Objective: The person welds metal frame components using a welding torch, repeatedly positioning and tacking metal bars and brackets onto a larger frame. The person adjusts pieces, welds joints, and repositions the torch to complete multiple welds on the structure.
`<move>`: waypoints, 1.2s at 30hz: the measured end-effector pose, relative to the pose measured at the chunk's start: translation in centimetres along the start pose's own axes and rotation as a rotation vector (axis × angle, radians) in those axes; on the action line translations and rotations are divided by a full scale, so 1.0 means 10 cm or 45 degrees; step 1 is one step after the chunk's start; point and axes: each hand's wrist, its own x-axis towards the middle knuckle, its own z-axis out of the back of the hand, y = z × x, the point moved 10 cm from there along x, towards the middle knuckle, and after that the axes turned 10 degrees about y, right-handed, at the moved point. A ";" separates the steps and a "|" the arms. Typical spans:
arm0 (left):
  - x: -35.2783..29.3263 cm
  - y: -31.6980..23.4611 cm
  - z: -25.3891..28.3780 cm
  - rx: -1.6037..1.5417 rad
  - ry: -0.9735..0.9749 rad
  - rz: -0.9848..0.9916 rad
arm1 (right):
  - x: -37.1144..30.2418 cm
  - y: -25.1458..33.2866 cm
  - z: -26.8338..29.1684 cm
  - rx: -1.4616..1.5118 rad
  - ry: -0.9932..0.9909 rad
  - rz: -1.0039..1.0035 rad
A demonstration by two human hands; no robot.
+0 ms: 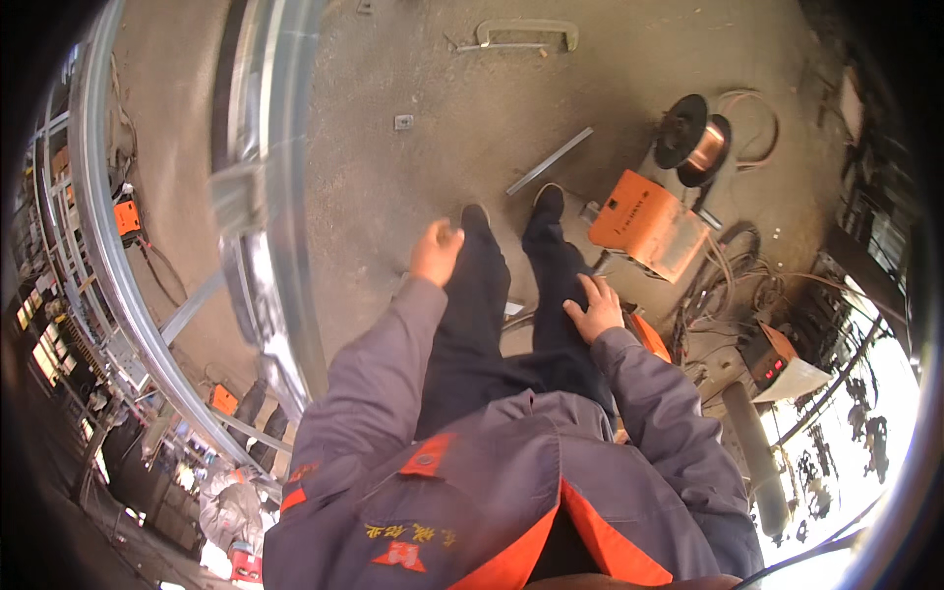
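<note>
My left hand is held in front of my left leg with its fingers curled. Something small and brownish shows at the fingertips, too blurred to name. My right hand is beside my right thigh, fingers spread and nothing in them. Just beyond it on the floor stands an orange wire feeder, with a spool of copper-coloured wire on its far side. A thin metal bar lies ahead of my shoes.
Long metal rails run along my left, blurred. Far ahead lies a pale C-shaped frame. Cables lie tangled on the right, near an orange machine with a lit display. Another person is at the lower left.
</note>
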 end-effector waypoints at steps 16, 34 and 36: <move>4.80 1.58 1.06 0.015 -0.533 0.337 | 2.35 0.66 0.54 0.075 -0.192 0.078; 5.31 1.61 1.28 0.290 -0.705 0.397 | 2.68 0.72 0.72 0.117 -0.318 0.118; 5.29 1.64 1.24 0.181 -0.704 0.378 | 2.65 0.74 0.77 0.078 -0.358 0.108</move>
